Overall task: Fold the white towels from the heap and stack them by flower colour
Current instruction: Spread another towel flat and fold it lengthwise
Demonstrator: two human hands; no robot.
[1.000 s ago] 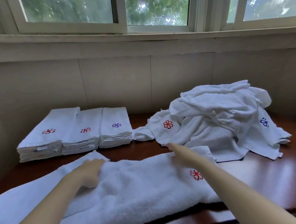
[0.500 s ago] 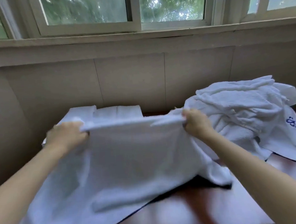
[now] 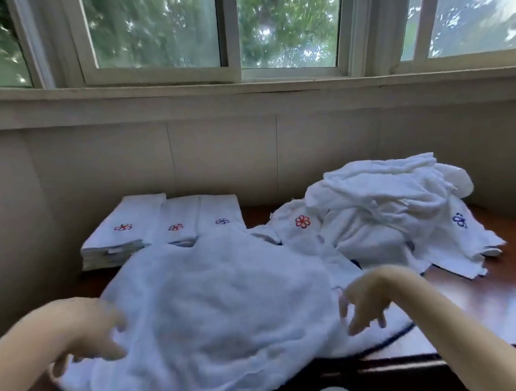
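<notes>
White terry towel (image 3: 215, 303) spread and billowed across the near edge of the dark red-brown wooden worktop (image 3: 483, 299), its far edge just overlapping the front of the folded stacks, its near edge hanging over the worktop's front; no flower visible on its upper face. Left hand (image 3: 86, 329) at the towel's left side, blurred, fingers spread and loosely bent, touching the cloth edge; grip slack, nothing pinched as far as the blur allows. Right hand (image 3: 363, 303) at the towel's right side, wrist raised, fingers (image 3: 354, 325) pointing down and relaxed, tips at or just above the cloth; grip likewise loose, holding nothing. Behind the towel on the left, three folded stacks side by side against the wall: left stack (image 3: 123, 230) topped with a red flower; middle stack (image 3: 178, 224) topped with a red flower; right stack (image 3: 220, 218) topped with a blue-purple flower, all three touching one another. On the right, unfolded heap (image 3: 387, 208) of white towels piled high; one towel at its left foot showing a red flower (image 3: 302, 221); another draped down its right side showing a blue flower (image 3: 459, 220). Above, pale wall (image 3: 218, 155) and a window (image 3: 288, 27) with green leaves beyond.
</notes>
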